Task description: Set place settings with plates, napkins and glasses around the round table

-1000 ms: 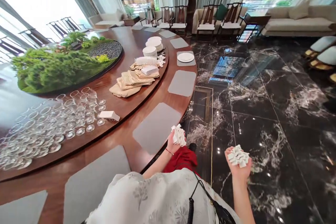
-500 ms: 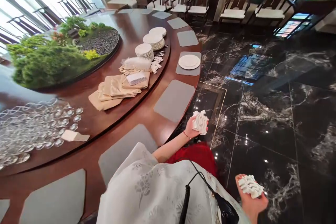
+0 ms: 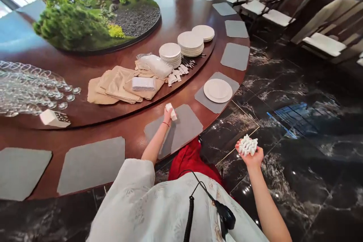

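Note:
My left hand point(image 3: 166, 116) is closed around a small bundle of white chopstick rests point(image 3: 171, 111), over the far left part of a grey placemat point(image 3: 188, 124). Whether it touches the mat I cannot tell. Over the dark floor to the right, my right hand point(image 3: 253, 157) cradles a stack of wavy white chopstick rests point(image 3: 247, 145), its fingers curled around them. More small white pieces point(image 3: 178, 75) lie scattered at the turntable's edge, beside the plates. On the neighbouring mat rest two stacked white plates point(image 3: 217, 90).
The wooden turntable point(image 3: 113, 116) carries stacked plates point(image 3: 190, 44), folded beige napkins point(image 3: 113, 85), a white packet point(image 3: 143, 84), many glasses point(image 3: 31, 90) and a white box point(image 3: 55, 118). A miniature garden point(image 3: 82, 26) fills its centre. Chairs point(image 3: 279, 17) line the back right.
My view has swung and my body has come closer to the placemat. My left hand has moved from beyond the table's edge to over the mat. My right hand has come up and forward.

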